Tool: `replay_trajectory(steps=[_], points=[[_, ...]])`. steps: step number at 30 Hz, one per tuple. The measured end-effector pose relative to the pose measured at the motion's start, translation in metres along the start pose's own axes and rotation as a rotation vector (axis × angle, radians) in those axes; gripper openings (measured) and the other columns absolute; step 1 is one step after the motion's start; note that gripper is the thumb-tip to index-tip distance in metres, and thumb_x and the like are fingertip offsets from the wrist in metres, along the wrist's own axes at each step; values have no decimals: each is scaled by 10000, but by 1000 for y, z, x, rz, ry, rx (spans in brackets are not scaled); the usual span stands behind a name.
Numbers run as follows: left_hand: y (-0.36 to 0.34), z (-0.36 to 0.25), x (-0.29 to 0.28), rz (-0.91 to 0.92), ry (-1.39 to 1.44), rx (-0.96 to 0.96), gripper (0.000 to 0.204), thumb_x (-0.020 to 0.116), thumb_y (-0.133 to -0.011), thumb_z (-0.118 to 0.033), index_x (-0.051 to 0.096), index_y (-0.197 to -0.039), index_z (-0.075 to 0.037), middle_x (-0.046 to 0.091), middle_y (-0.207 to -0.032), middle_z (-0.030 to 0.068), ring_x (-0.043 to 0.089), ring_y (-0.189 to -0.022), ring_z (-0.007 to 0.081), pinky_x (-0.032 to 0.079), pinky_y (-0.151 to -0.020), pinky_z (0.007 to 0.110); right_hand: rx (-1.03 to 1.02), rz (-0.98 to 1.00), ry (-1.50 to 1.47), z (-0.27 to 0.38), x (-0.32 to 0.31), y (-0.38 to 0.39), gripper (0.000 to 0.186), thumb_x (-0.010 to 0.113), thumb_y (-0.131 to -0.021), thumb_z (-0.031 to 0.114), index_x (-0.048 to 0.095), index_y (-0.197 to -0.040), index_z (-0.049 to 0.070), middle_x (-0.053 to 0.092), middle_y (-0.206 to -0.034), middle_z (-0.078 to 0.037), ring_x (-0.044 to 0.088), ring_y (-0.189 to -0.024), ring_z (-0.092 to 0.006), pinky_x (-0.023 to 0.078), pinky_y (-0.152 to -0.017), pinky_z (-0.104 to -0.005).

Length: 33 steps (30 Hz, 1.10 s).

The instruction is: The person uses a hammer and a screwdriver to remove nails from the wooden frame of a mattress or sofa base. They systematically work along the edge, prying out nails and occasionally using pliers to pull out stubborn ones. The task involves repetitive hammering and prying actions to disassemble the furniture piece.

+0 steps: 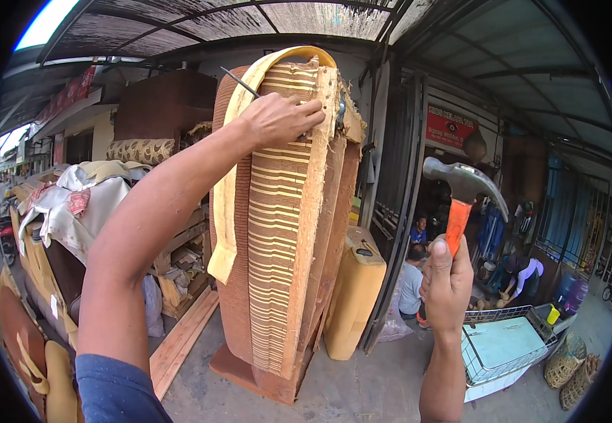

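A tall piece of upholstered furniture (274,233) stands on end in front of me, covered in brown and yellow striped cloth. Bare wooden framing (310,204) runs down its right side, with torn cloth along the edge. My left hand (283,118) is closed round a thin dark rod (240,81) at the upper part of that frame; the rod sticks out to the upper left, and its other end is hidden. A long yellow strip (230,190) loops over the top and hangs down the left. Raised at the right, my right hand (447,282) grips a claw hammer (459,218) by its orange handle, apart from the furniture.
A yellow foam block (354,303) with a small dark tool on top stands right of the furniture. Planks (185,342) lie on the floor at left, near piled furniture parts (52,261). Farther right are people (410,285), a wire-sided cart (507,345) and woven baskets (567,359).
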State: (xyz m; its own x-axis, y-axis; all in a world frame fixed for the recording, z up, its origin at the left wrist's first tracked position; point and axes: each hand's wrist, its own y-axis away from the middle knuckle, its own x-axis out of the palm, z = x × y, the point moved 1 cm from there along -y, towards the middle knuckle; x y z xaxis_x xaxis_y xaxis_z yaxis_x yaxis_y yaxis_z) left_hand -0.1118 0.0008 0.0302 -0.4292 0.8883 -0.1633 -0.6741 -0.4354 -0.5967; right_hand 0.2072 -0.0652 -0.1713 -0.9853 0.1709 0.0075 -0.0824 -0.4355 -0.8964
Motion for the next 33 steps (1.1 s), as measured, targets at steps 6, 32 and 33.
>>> replay_trajectory(steps=[6,32,33], points=[[-6,1,3,11,-22,72,296,601,-898,-169,603,-1165,-43,557,-1162,49,669,-1008,224,612,-678,369,40,19,13,-1,4,4,290,533,-1072,317,546,-974,44,446,-695,48,387,-636,-40,331,-554,-242],[8,2,13,-90,192,-65,371,806,-689,-250,601,-938,-67,649,-975,39,688,-726,293,531,-593,432,283,108,-219,-37,10,-4,331,539,-1060,409,525,-1044,79,343,-634,100,312,-489,14,247,-407,-190],[16,0,13,-89,191,-40,360,792,-721,-251,596,-958,-63,644,-1011,57,682,-737,308,532,-605,444,293,113,-236,-36,9,-5,330,539,-1060,410,523,-1039,81,341,-633,100,312,-488,14,247,-406,-190]])
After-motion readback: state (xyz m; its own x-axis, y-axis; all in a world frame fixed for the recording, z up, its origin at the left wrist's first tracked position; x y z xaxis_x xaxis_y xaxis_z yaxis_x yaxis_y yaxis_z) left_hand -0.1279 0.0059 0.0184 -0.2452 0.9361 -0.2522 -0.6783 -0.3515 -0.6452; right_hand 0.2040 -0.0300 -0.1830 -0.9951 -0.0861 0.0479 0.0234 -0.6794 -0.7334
